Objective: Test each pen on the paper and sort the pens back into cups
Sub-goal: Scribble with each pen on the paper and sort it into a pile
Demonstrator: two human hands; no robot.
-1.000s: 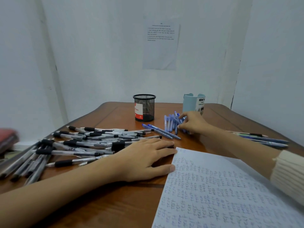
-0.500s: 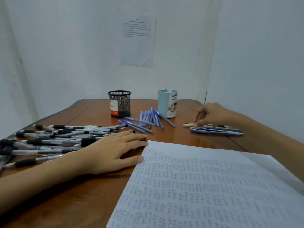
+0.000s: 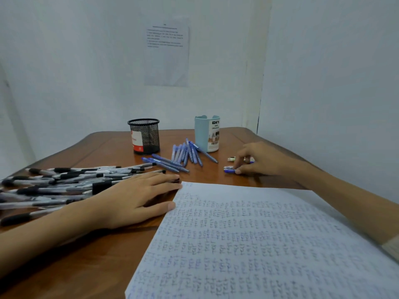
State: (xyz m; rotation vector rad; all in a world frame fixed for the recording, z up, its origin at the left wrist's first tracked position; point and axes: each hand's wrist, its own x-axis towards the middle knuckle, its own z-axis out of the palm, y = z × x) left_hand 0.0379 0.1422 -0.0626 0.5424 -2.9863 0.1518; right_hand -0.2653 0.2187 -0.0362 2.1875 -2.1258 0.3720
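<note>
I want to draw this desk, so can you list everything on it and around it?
table: one, brown wood, under everything
paper: one, white with scribbles, front right
wall sheet: one, white, back wall
mesh cup: one, black, back middle
plastic cup: one, light blue, right of mesh cup
black-tipped pens: many, clear and black, left pile
blue pens: several, blue, before the cups
lone pen: one, blue, right side
left hand: flat, beside paper
right hand: pinching lone pen

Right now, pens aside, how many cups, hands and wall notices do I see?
Cups: 2, a black mesh cup and a light blue cup
Hands: 2, left hand, and right hand pinching a blue pen
Wall notice: 1
Total: 5
</note>
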